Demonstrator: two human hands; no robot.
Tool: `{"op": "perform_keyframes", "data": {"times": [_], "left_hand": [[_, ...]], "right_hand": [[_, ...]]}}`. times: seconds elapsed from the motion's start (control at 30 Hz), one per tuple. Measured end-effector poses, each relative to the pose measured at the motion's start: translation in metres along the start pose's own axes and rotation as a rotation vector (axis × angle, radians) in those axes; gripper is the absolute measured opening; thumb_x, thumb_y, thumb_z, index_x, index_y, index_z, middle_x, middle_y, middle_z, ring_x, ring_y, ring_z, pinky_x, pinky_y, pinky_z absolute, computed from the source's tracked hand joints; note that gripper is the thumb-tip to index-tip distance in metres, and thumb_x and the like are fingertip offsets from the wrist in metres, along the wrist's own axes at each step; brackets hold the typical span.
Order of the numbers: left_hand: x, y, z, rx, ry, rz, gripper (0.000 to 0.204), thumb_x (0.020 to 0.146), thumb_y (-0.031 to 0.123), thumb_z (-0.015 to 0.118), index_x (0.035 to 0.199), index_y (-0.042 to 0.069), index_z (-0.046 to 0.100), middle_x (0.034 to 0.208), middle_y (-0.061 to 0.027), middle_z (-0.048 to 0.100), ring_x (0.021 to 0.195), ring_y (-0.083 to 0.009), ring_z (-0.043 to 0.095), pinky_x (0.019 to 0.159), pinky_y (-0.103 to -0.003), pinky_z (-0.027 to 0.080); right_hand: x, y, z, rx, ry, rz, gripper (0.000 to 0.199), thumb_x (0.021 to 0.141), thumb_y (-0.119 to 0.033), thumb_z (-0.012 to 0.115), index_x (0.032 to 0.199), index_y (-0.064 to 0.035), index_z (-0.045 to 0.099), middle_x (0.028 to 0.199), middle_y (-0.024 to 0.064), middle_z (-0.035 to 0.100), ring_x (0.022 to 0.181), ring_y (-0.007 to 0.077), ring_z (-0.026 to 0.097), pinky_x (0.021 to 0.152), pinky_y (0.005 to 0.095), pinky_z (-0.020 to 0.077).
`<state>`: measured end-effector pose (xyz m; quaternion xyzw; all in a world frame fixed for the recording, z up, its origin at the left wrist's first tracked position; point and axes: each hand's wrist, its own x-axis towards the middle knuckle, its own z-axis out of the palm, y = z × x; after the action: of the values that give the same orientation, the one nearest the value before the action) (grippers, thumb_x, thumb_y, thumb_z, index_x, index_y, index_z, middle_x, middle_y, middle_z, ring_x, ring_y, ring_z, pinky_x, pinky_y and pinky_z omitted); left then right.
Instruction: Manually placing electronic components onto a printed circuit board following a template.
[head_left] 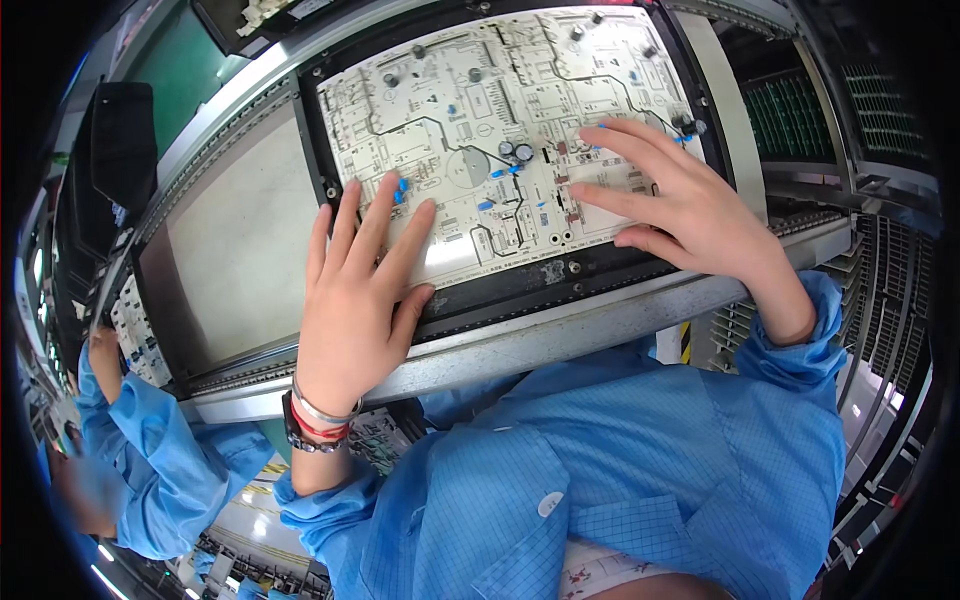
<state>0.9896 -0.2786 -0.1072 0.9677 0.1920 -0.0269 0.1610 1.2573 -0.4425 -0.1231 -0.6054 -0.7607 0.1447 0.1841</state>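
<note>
A white printed circuit board lies in a black frame, with small dark and blue parts standing on it. My left hand rests over the board's near left corner, fingers spread and stretched toward a few blue disc parts. Over the right half is my right hand, its fingers apart and its fingertips near small brown and blue parts. Two black cylindrical capacitors stand between the hands, near the board's middle. I see nothing held in either hand; what lies under the right palm is hidden.
A metal rail with a chain runs along the near side of the frame. Left of the frame is a bare grey plate. Racks of green boards stand at the right. A co-worker in a blue sleeve is at the left.
</note>
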Motion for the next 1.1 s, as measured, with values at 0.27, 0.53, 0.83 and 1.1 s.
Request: {"op": "perform_keyframes", "data": {"times": [0.27,0.53,0.83,1.1], "left_hand": [[0.000,-0.002,-0.001,-0.013,0.004,0.032,0.060,0.075,0.018,0.070,0.132,0.016,0.050,0.145,-0.0152,0.036,0.133,-0.0403,0.031,0.108,-0.052,0.024],[-0.006,-0.004,0.004,-0.006,0.002,-0.012,0.060,0.077,0.019,0.068,0.133,0.017,0.049,0.147,-0.0118,0.034,0.136,-0.0363,0.029,0.110,-0.053,0.018],[-0.014,-0.014,-0.019,-0.030,-0.053,0.035,0.053,0.069,0.020,0.074,0.120,0.014,0.061,0.141,-0.0103,0.042,0.134,-0.0380,0.031,0.109,-0.054,0.021],[-0.028,-0.026,-0.013,-0.129,-0.060,0.022,0.053,0.064,0.012,0.075,0.116,0.013,0.064,0.139,-0.0060,0.047,0.133,-0.0381,0.033,0.108,-0.052,0.027]], "right_hand": [[0.001,-0.001,-0.005,0.009,-0.027,0.027,0.056,0.066,-0.014,0.073,0.120,-0.0136,0.061,0.138,0.0133,0.043,0.124,0.0366,0.043,0.096,0.0462,0.0433],[0.009,-0.001,-0.010,-0.059,-0.028,0.009,0.043,0.069,-0.014,0.071,0.112,-0.0120,0.065,0.132,0.0108,0.050,0.118,0.0338,0.049,0.091,0.0439,0.0469],[0.012,-0.013,0.006,0.017,0.025,-0.154,0.036,0.063,-0.020,0.073,0.096,-0.0076,0.068,0.114,0.0025,0.062,0.106,0.0252,0.057,0.084,0.0382,0.0495],[0.033,-0.004,-0.002,0.067,-0.160,-0.294,0.027,0.069,-0.016,0.071,0.094,-0.0071,0.067,0.116,0.0035,0.061,0.108,0.0263,0.056,0.086,0.0392,0.0473]]}}
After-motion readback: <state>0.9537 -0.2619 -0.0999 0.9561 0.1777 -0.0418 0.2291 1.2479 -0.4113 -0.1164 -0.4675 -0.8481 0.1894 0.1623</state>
